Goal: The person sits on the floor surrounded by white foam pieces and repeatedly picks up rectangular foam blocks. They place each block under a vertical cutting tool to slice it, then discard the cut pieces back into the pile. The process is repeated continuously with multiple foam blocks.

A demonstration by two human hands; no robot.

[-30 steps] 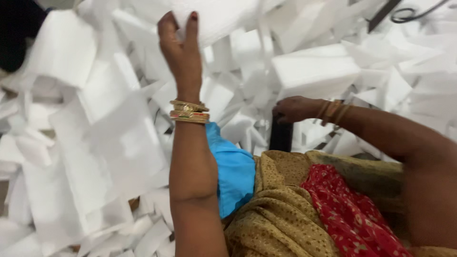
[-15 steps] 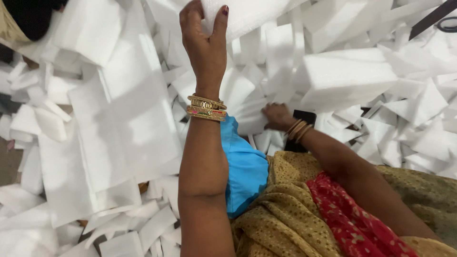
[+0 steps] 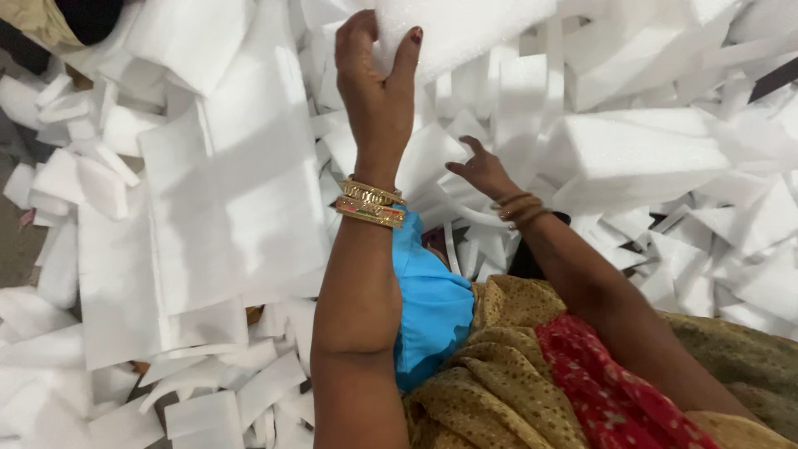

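Right hand (image 3: pixel 482 170) lifted, fingers spread | left hand (image 3: pixel 378 83) fingers gripping foam sheet (image 3: pixel 465 25), top cropped

A heap of white foam offcuts (image 3: pixel 665 83) spreads all around and below the grip. A broad flat white foam sheet (image 3: pixel 224 216) lies down and to the left of the grip. A thick white foam block (image 3: pixel 640 158) sits to the right of the grip and lower. Blue cloth (image 3: pixel 428 303) and mustard patterned fabric (image 3: pixel 499 374) lie well below the grip, with red printed fabric (image 3: pixel 615 391) beside them. Bare grey floor (image 3: pixel 17 241) shows at far left.
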